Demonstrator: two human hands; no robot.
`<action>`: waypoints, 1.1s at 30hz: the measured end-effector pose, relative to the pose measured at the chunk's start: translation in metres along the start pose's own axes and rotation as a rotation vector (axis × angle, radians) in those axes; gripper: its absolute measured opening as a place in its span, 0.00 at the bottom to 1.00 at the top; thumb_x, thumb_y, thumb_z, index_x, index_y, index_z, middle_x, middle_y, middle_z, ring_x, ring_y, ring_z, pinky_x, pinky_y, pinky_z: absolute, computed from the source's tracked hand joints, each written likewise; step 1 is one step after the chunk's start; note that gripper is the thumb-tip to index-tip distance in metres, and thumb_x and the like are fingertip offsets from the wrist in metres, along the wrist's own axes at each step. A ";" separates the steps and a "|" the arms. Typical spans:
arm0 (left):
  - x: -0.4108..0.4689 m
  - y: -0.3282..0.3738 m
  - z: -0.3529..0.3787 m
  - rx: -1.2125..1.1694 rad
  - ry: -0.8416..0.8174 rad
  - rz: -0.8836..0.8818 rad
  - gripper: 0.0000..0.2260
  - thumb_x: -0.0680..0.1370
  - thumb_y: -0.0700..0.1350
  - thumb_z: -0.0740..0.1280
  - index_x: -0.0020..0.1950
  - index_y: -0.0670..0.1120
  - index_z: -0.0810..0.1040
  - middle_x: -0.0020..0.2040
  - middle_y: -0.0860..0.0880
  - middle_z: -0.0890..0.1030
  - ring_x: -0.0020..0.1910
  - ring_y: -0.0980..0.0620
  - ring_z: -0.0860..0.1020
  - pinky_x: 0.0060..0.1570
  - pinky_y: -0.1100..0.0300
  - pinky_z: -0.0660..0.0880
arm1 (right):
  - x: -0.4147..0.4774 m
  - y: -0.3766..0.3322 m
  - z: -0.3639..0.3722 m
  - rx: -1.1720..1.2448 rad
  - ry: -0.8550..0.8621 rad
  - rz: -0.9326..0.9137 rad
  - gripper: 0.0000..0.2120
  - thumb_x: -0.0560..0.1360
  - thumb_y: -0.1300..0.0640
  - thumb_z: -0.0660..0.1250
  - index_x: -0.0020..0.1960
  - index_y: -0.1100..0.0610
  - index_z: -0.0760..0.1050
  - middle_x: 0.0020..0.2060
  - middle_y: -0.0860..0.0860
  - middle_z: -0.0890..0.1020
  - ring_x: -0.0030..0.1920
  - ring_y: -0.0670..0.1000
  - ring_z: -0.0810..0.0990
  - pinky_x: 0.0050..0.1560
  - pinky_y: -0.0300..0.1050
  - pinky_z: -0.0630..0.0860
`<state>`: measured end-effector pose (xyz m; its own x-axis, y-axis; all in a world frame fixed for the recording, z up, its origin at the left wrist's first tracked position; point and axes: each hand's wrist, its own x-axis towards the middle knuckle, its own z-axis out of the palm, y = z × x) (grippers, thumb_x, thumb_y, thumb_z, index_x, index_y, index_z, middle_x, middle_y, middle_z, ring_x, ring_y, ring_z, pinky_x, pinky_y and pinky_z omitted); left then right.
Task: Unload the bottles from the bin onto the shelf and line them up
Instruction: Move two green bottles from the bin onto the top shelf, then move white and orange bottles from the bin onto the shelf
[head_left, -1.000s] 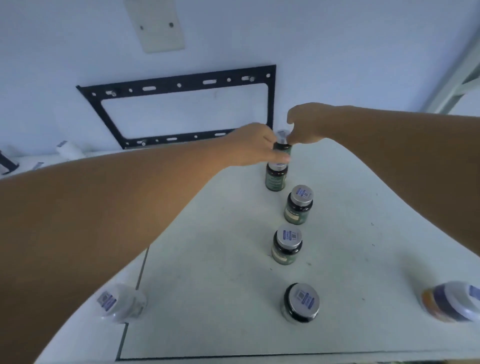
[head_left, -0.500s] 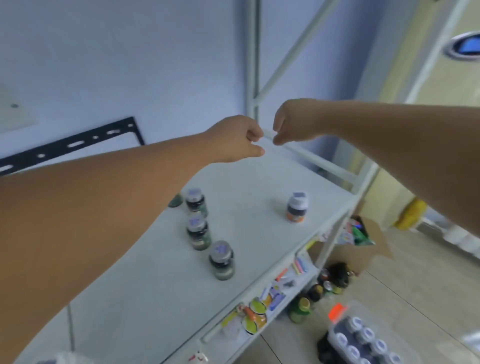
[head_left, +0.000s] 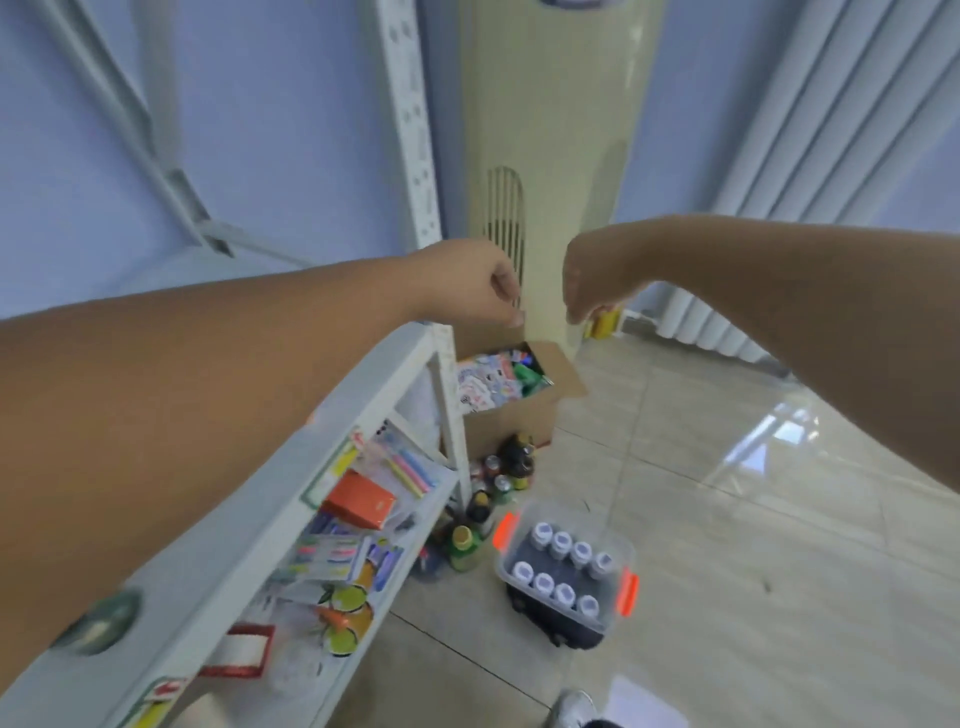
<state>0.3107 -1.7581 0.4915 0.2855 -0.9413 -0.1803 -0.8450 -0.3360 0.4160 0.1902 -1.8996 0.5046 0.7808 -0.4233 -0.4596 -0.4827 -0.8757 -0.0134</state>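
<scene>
A clear plastic bin (head_left: 618, 616) with orange latches stands on the floor at lower centre, holding several white-capped bottles (head_left: 561, 543) in two rows. The white shelf (head_left: 332, 426) runs along the left, its top edge under my left forearm; one bottle's grey cap (head_left: 98, 621) shows at its lower left. My left hand (head_left: 470, 283) and my right hand (head_left: 589, 280) hang in the air side by side above the shelf's end, fingers loosely curled downward, holding nothing.
An open cardboard box (head_left: 511, 400) of packets sits on the floor beside the shelf post, with several dark bottles and cans (head_left: 498, 483) in front of it. The lower shelf holds stationery packs (head_left: 358, 499). A cream tower unit (head_left: 556, 156) stands behind. My shoe (head_left: 571, 709) is at bottom.
My view has swung right from the row of bottles on the shelf top to the floor and the bin. Both hands let go of the far bottle and came away holding nothing.
</scene>
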 end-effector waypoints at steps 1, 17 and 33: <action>0.014 0.006 0.015 -0.008 -0.038 -0.002 0.14 0.73 0.54 0.76 0.55 0.50 0.85 0.51 0.56 0.84 0.51 0.55 0.82 0.57 0.53 0.79 | 0.007 0.019 0.018 0.010 -0.011 0.029 0.13 0.73 0.54 0.72 0.32 0.55 0.77 0.28 0.50 0.79 0.30 0.50 0.77 0.38 0.43 0.76; 0.142 -0.084 0.401 0.108 -0.721 -0.111 0.19 0.74 0.45 0.70 0.27 0.46 0.64 0.26 0.46 0.63 0.28 0.46 0.64 0.30 0.55 0.62 | 0.120 0.098 0.441 0.520 -0.459 0.226 0.14 0.75 0.50 0.67 0.38 0.60 0.71 0.34 0.54 0.75 0.38 0.56 0.74 0.38 0.45 0.72; 0.141 -0.196 0.683 0.075 -0.726 -0.345 0.08 0.77 0.40 0.67 0.55 0.40 0.76 0.55 0.41 0.80 0.52 0.40 0.79 0.49 0.52 0.75 | 0.230 0.002 0.704 0.621 -0.221 0.359 0.14 0.76 0.50 0.63 0.57 0.57 0.75 0.57 0.55 0.80 0.60 0.58 0.76 0.67 0.52 0.64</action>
<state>0.2076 -1.8020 -0.2237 0.1924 -0.5198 -0.8323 -0.7985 -0.5760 0.1751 0.0892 -1.8352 -0.2266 0.4667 -0.5442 -0.6972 -0.8790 -0.3727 -0.2975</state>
